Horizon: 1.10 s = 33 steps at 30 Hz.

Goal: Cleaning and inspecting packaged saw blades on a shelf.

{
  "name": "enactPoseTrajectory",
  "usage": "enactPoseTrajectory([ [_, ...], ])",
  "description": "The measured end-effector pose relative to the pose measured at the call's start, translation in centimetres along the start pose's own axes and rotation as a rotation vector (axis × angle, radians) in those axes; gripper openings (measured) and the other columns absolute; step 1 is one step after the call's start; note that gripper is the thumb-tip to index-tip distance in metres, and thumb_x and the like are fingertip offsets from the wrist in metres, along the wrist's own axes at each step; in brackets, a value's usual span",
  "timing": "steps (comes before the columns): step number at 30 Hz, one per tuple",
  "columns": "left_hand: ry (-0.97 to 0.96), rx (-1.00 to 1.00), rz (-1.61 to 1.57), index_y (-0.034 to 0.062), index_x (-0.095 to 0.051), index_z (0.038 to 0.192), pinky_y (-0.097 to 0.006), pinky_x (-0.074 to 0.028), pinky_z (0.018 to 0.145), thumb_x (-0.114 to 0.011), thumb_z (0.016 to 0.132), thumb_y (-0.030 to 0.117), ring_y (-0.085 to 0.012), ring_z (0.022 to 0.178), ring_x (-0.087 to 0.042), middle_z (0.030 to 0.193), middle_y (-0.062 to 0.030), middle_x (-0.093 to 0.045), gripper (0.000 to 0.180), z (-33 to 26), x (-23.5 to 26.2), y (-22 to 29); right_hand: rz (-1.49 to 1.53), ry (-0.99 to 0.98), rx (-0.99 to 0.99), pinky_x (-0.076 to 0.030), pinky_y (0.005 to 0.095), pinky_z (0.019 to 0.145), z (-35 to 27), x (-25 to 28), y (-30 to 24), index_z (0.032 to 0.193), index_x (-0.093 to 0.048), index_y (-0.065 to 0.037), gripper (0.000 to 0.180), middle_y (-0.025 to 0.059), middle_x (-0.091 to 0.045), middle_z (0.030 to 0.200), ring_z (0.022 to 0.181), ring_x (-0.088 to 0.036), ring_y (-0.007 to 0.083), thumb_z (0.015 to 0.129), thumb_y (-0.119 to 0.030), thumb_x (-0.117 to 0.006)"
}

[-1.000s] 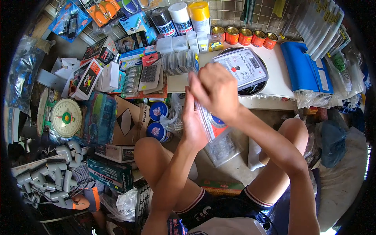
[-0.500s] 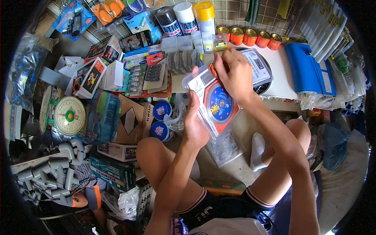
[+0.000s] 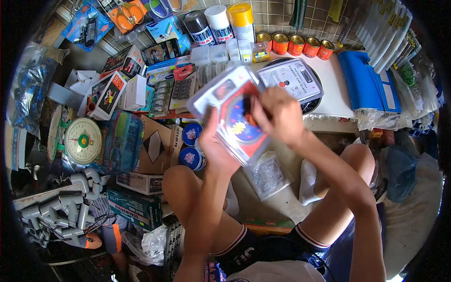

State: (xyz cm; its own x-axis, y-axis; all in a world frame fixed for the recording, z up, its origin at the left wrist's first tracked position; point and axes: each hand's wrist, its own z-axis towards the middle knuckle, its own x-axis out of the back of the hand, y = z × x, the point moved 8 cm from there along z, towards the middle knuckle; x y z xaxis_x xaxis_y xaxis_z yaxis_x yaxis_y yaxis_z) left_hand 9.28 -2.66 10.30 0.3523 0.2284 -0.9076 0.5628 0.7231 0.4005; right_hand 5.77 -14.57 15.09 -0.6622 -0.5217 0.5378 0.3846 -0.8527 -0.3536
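My left hand (image 3: 217,145) grips the edge of a saw blade package (image 3: 221,101), a clear plastic case with a blue round blade and a red and white card, tilted above my lap. My right hand (image 3: 283,115) is closed over the front of the case, slightly blurred. A small orange-brown piece (image 3: 250,114), seemingly cloth, is pinched in its fingers against the package; the hand partly covers it. Beyond my right hand, another packaged saw blade (image 3: 295,81) with a white card lies on a dark round tray on the white table.
Spray cans (image 3: 218,23) and small orange tins (image 3: 296,45) line the back. A blue folder (image 3: 369,82) lies at right. Boxes, a dial scale (image 3: 83,139) and grey pipe fittings (image 3: 66,211) crowd the left. A clear plastic bag (image 3: 268,176) rests on the floor between my feet.
The package has moved left and tilted further. My right hand has gone from its upper edge down across its front, with the orange-brown piece still pinched.
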Motion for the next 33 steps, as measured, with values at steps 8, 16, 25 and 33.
enactPoseTrajectory([
  [8, 0.014, 0.029, -0.146, 0.0027, -0.039, 0.154, -0.052, -0.039, 0.116, -0.034, 0.108, 0.049, -0.0326, 0.134, -0.054, 0.149, -0.0164, -0.053, 0.066, -0.4, -0.6, -1.4, -0.073, 0.097, -0.058, -0.052, 0.0453, 0.063, 2.6, 1.5, 1.6, 0.071, -0.059, -0.004, 0.028, 0.0138, -0.059, 0.072, 0.070, -0.062, 0.0344, 0.092, -0.019, -0.069],
  [16, 0.012, -0.087, -0.078, 0.0118, -0.044, 0.152, -0.057, -0.044, 0.110, -0.038, 0.105, 0.057, -0.0363, 0.131, -0.056, 0.148, -0.0170, -0.054, 0.066, 0.1, -0.4, 0.8, 0.011, -0.047, -0.051, -0.054, 0.0455, 0.063, -1.2, -0.8, 2.4, 0.071, -0.061, -0.003, 0.023, 0.0149, -0.060, 0.070, 0.068, -0.065, 0.0344, 0.090, -0.015, -0.068],
  [25, 0.094, -0.128, -0.037, 0.0187, -0.037, 0.157, -0.060, -0.038, 0.116, -0.040, 0.105, 0.055, -0.0365, 0.140, -0.048, 0.156, -0.0139, -0.046, 0.064, 0.1, 1.1, 0.6, -0.012, -0.015, 0.060, -0.050, 0.0441, 0.061, -1.3, 0.3, 1.0, 0.070, -0.058, -0.005, 0.026, 0.0132, -0.059, 0.069, 0.064, -0.060, 0.0331, 0.088, -0.017, -0.073],
  [33, 0.049, -0.091, -0.020, 0.0147, -0.031, 0.160, -0.056, -0.034, 0.120, -0.038, 0.107, 0.051, -0.0356, 0.144, -0.044, 0.159, -0.0159, -0.041, 0.064, 0.2, 0.6, 0.1, -0.110, -0.004, 0.112, -0.049, 0.0409, 0.060, -1.4, 0.6, 0.0, 0.067, -0.056, -0.007, 0.030, 0.0099, -0.054, 0.067, 0.063, -0.057, 0.0285, 0.088, -0.015, -0.075],
])
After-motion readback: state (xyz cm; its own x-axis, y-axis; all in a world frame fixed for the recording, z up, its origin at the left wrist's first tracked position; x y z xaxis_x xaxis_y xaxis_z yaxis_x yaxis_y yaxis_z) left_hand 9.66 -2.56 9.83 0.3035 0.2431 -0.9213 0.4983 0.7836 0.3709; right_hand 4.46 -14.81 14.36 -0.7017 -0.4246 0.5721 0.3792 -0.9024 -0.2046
